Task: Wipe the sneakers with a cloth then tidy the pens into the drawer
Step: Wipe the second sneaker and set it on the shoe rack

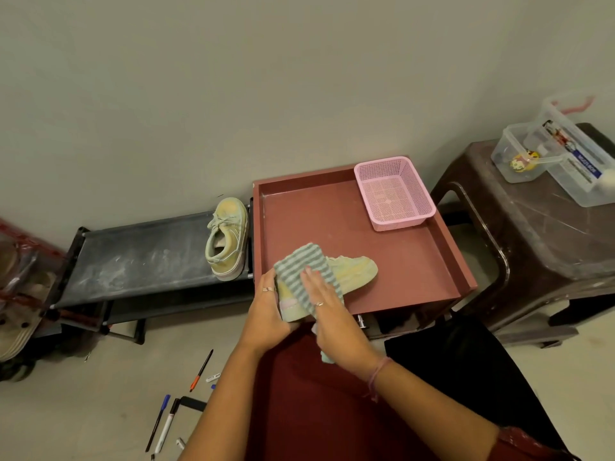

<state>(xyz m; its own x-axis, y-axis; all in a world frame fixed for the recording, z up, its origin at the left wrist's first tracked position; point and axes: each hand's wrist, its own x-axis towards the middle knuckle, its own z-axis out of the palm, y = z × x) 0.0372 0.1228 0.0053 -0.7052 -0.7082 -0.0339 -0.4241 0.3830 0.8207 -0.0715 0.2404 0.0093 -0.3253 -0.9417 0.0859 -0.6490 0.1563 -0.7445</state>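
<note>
Right hand [324,296] is flat, fingers straight and together, pressing the striped cloth [304,271] onto one sneaker [356,271]. Left hand [268,311] curls round that shoe's heel. It's over the red tray top [332,207] with a pink basket [394,193]. Other sneaker [228,239] sits on the black rack [143,254]; pens [201,371] lie scattered on the floor.

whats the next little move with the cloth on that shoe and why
Probably slide the right hand and the striped cloth toward the toe of the sneaker. The cloth covers only the middle and heel end, the left hand steadies the heel, and the toe lies uncovered on the red tray.
</note>
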